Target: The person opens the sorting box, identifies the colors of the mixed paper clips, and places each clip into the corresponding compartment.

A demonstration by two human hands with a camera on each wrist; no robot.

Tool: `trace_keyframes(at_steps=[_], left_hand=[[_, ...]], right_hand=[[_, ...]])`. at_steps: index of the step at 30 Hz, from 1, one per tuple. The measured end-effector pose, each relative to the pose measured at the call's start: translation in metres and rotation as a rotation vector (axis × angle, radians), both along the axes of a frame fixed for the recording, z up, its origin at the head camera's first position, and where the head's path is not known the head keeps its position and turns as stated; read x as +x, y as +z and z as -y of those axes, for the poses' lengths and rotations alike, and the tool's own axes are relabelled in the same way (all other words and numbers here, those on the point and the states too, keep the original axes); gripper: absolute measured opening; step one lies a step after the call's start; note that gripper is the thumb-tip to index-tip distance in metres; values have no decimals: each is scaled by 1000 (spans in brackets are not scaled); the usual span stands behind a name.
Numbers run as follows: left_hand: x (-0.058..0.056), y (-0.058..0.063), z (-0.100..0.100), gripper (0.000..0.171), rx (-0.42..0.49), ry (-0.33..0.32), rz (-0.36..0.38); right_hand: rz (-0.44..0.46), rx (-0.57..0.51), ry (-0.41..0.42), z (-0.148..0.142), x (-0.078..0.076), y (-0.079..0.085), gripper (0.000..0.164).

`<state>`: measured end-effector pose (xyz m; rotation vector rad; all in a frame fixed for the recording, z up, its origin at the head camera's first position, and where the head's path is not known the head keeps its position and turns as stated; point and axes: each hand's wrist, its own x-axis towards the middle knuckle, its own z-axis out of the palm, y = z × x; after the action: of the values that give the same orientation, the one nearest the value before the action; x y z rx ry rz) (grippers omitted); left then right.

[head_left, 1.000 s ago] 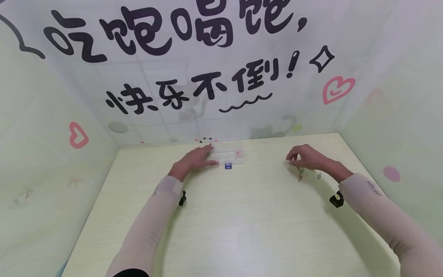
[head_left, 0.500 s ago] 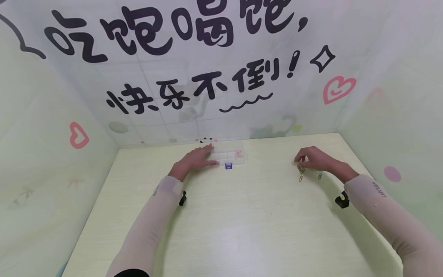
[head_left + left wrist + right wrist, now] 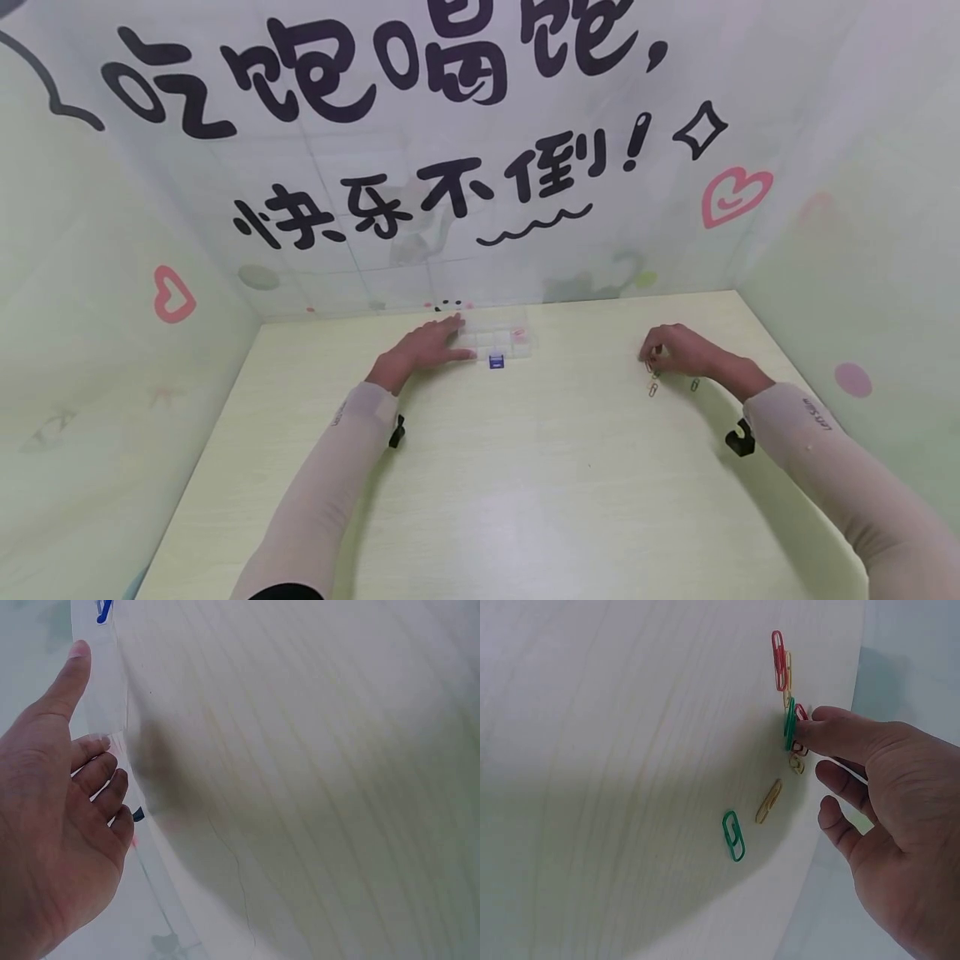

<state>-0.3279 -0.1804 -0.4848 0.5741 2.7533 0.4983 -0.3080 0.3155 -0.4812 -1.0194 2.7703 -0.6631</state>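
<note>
At the back of the table, a clear plastic compartment box (image 3: 493, 339) has something pinkish-red in its right part and a blue tag at its front. My left hand (image 3: 426, 343) rests at the box's left end, thumb straight along the front edge and fingers toward the back. To the right, my right hand (image 3: 678, 350) reaches down to a loose group of paper clips. Its thumb tip is right at a green paper clip (image 3: 789, 724), with a red paper clip (image 3: 800, 711) partly hidden behind the thumb. Whether the fingers pinch one, I cannot tell.
Another red paper clip (image 3: 779, 661) and a yellow one (image 3: 787, 690) lie just beyond the thumb. Nearer are a yellow paper clip (image 3: 769, 801) and a green one (image 3: 733, 835). Printed cloth walls (image 3: 480, 275) border the table (image 3: 525, 467) at the back and sides.
My right hand has shifted right and slightly toward me over the paper clips, its fingertips now lower among them. My left hand stays at the box.
</note>
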Motion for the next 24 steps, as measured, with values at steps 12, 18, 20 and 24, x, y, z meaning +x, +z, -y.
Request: trace_keyframes(at_steps=[12,18,20,24], left_hand=[[-1,-1,0,89,0,-8,-4],[-1,-1,1,90,2,-6,-5],[-1,-1,1,90,1,-5,-4],[-1,-1,1,90,3,-5,-3]], right_hand=[[25,41,-23,2,-4,0,12],[28,63,-22,3,-6,0,13],[29,66,-21,3,-6,0,14],[48,55,-16,4,-7,0,14]])
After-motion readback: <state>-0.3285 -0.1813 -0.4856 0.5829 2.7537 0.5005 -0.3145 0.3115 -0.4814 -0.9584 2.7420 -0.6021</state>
